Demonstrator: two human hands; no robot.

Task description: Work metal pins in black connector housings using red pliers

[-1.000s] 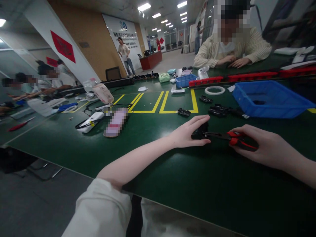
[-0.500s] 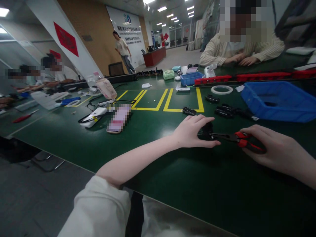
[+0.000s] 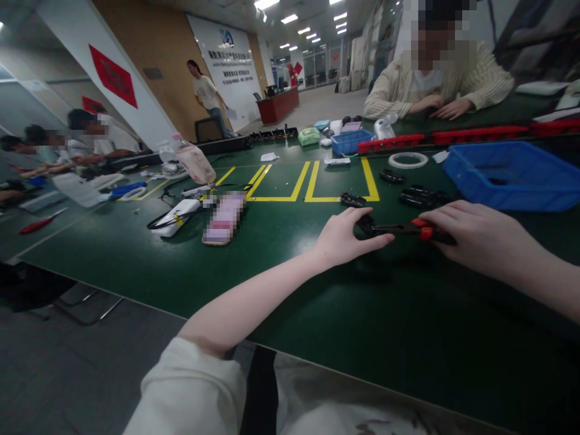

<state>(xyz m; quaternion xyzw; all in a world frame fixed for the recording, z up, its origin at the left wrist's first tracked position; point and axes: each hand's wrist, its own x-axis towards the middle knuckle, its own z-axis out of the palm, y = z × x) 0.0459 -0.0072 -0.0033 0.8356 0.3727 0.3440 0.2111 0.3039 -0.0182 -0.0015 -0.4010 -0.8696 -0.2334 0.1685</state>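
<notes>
Between the thumb and fingers of my left hand (image 3: 339,240) is a small black part (image 3: 365,225), partly hidden by the fingers. My right hand (image 3: 475,232) is closed round the red-and-black handles of long-nose pliers (image 3: 401,229). The pliers' jaws point left and reach the black part; whether they clamp it cannot be made out. Just beyond my left hand lies a black plastic piece (image 3: 352,199) on the green table (image 3: 290,284). More black pieces (image 3: 421,196) lie past my right hand.
A large blue bin (image 3: 512,187) stands at the right, near a white ring (image 3: 408,160). At left are a phone (image 3: 224,220), a white device with a cord (image 3: 174,219), a bottle (image 3: 194,160) and a red-handled tool (image 3: 38,223). A person (image 3: 437,90) sits across the table.
Both hands, with the black part and the pliers, have moved up and to the left in view. My right hand is turned more over the handles. The person walking behind has shifted left.
</notes>
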